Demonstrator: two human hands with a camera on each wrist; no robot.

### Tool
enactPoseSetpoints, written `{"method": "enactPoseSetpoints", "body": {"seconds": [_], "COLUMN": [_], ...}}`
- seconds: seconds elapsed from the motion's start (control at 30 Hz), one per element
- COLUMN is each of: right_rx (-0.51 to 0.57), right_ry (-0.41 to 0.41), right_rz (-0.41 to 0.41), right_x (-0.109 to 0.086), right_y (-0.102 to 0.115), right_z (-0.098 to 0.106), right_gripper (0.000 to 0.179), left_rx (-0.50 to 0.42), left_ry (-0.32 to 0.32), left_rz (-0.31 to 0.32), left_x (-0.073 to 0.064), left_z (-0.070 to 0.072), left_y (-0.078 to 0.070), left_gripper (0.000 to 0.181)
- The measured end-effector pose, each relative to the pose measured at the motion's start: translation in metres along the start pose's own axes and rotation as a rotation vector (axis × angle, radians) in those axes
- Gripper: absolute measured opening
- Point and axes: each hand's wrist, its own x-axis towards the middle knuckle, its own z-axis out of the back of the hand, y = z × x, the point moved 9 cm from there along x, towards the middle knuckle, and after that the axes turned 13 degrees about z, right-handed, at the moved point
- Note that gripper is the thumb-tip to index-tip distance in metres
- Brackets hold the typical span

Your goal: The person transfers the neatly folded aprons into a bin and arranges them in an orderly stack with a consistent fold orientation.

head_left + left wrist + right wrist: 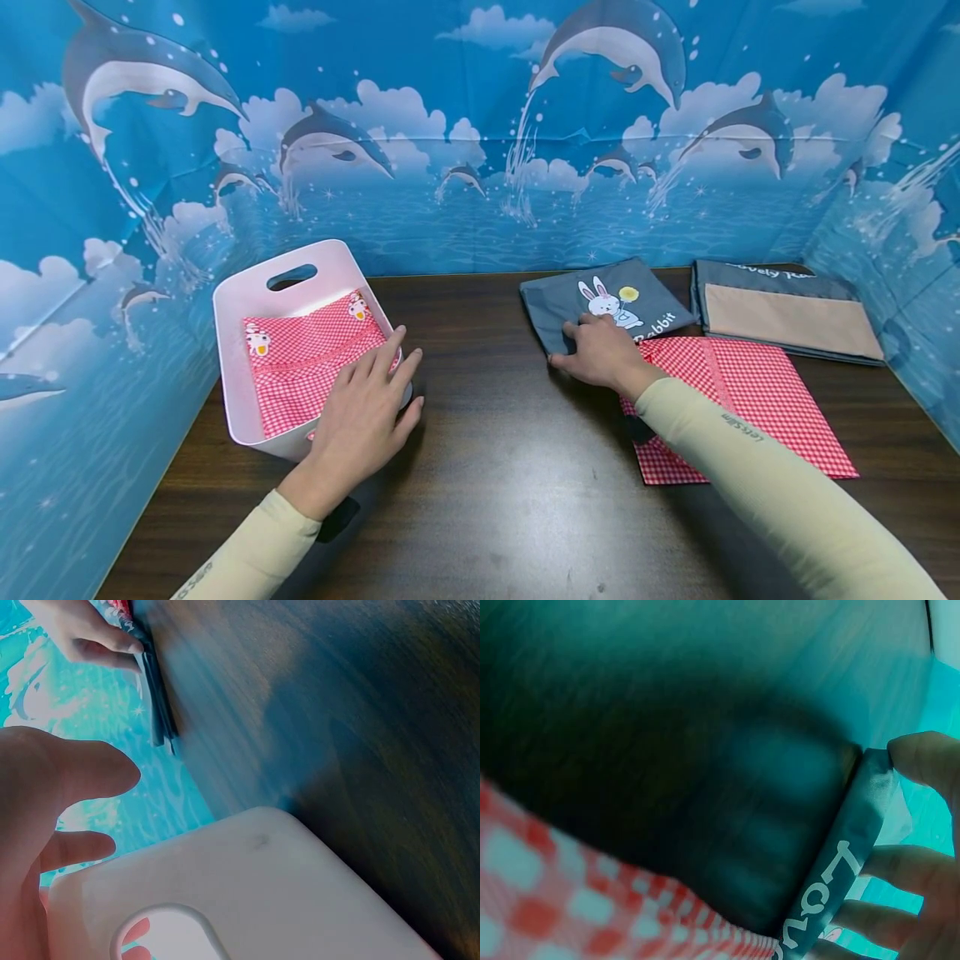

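My right hand [600,350] rests over the near edge of a folded dark grey cloth bag [546,308] printed with a white rabbit. Its fingers lie on the fabric, and the thumb tip [904,754] is right at the bag's edge. Beneath my right forearm lies a red-and-white checked cloth piece [780,408], folded flat. My left hand [363,412] is spread, holding nothing, over the right rim of a white plastic basket [228,367]. Inside the basket sits a red checked cloth piece [300,358] with small cartoon figures.
At the back right lies another folded bag [795,321], grey with a tan panel, close beside the rabbit bag. Dark wooden table [480,467] shows between the basket and the cloths. A blue dolphin-print curtain [420,208] stands along the back and sides.
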Motion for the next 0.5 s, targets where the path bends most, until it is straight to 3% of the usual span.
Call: {"method": "enactPoseSetpoints", "body": {"seconds": [0.5], "right_rx": [0.029], "right_ry": [0.006], "right_rz": [0.059], "right_x": [0.0], "right_y": [0.017], "right_z": [-0.005], "right_gripper": [0.072], "left_rx": [0.009], "left_ry": [0.011], "left_rz": [0.008], "left_x": [0.0], "left_z": [-0.001], "left_y": [0.0], "left_gripper": [0.072]}}
